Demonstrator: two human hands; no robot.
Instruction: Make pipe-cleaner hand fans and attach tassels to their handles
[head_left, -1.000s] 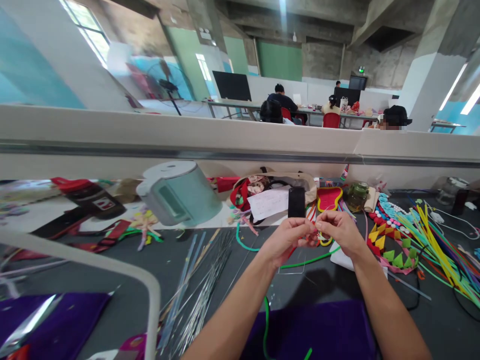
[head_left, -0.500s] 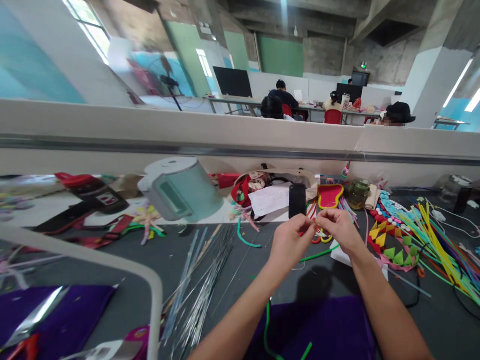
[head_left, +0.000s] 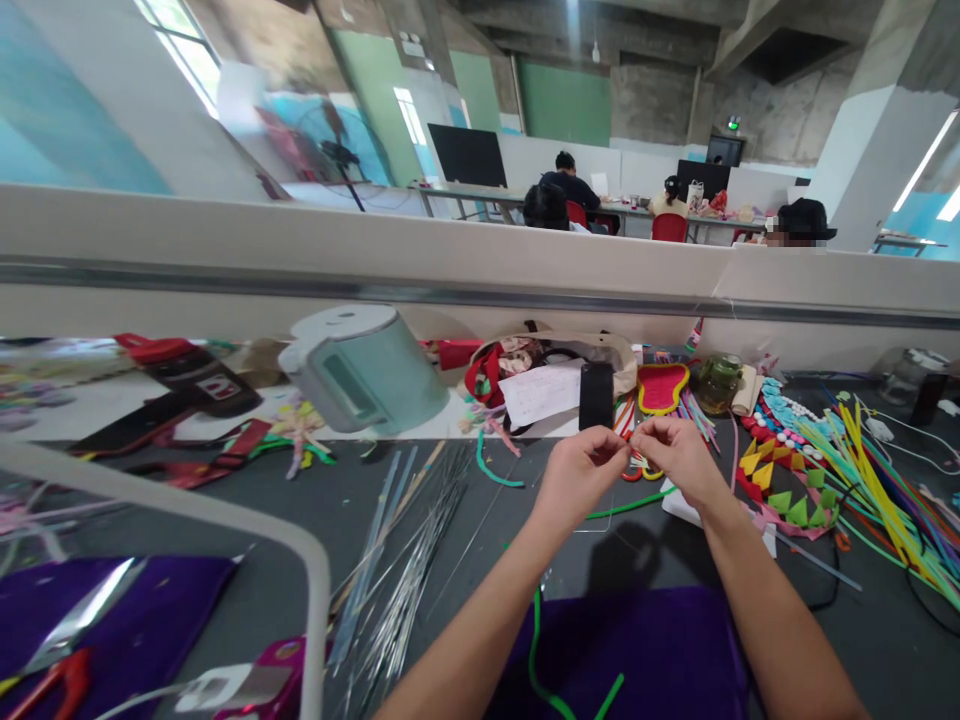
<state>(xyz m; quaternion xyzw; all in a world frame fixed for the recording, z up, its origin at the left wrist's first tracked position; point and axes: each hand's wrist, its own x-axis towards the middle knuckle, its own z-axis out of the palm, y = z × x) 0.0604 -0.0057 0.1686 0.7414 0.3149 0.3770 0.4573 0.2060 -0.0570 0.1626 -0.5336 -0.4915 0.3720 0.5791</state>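
Note:
My left hand (head_left: 583, 468) and my right hand (head_left: 679, 458) meet fingertip to fingertip above the dark table (head_left: 480, 560). Both are pinched closed; whatever lies between the fingers is too small to make out. Below and behind them, a green pipe cleaner (head_left: 630, 506) lies on the table. Another green piece (head_left: 535, 650) curves over a purple cloth (head_left: 637, 650) between my forearms. Red and yellow scissor-like handles (head_left: 651, 474) show just behind my fingers.
A pale green pitcher (head_left: 375, 370) and a bag (head_left: 619, 355) stand behind. Thin metal wires (head_left: 420, 560) lie left of my arm. A felt crown (head_left: 795, 490) and colourful pipe cleaners (head_left: 877, 470) lie right. A white curved bar (head_left: 315, 600) crosses the left foreground. People sit beyond the partition (head_left: 450, 250).
The view has shifted slightly. My hands stay together in nearly the same place, with the left fingers a little changed in pose.

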